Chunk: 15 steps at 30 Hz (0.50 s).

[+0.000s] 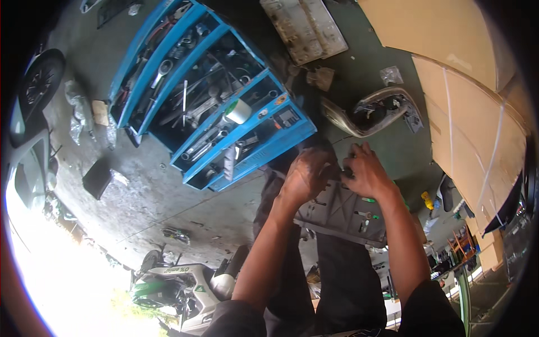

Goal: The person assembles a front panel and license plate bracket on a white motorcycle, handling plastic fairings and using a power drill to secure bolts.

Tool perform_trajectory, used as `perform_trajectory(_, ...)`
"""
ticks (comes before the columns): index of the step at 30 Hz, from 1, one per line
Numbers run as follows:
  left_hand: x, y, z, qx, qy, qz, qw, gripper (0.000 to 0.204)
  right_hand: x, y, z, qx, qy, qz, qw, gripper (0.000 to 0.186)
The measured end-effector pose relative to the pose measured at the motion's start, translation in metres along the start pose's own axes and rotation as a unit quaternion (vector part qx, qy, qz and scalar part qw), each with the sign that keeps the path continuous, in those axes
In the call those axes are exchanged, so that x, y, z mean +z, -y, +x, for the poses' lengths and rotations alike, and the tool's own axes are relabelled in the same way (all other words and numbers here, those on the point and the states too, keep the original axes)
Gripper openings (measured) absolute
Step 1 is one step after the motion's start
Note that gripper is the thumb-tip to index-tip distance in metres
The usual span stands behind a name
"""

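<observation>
Over my legs lies a dark grey plastic panel (341, 209) with crossing ribs and small green-and-metal pieces on it. My left hand (306, 173) is at its far edge on the left, fingers curled inward. Beside it, my right hand (364, 171) bends its fingers toward the left one at the same edge. Both hands look closed, but what lies between their fingertips is dark and I cannot make it out. Just beyond my left hand stands a blue cantilever toolbox (273, 147), its trays spread and filled with sockets, wrenches and ratchets.
A white-and-green roll (238, 111) rests on the toolbox. A curved lamp-like car part (368, 121) lies beyond my right hand, with a dirty flat panel (306, 31) farther off. Large cardboard (466, 106) stands at right. A motorcycle (193, 292) is at lower left, a car wheel (42, 78) far left.
</observation>
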State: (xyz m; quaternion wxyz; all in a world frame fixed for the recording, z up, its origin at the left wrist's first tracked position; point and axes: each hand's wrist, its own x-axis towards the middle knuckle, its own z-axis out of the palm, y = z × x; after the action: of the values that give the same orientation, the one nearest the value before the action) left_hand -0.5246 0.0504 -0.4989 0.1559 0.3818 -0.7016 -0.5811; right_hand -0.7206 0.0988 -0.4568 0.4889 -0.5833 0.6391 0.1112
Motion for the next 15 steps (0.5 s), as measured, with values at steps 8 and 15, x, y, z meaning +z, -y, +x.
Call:
perform_trajectory(8,-0.074,0.084,0.039,-0.233,-0.315,-0.101,0.914,0.026,0.016,-0.017,0.001,-0.014,0.008,0.039,0.999,0.025)
perform_trajectory(15,-0.072,0.071,0.000,-0.254,-0.224,-0.122,0.933,0.038,0.006,-0.009,0.013,-0.053,0.010,0.030,0.998,0.032)
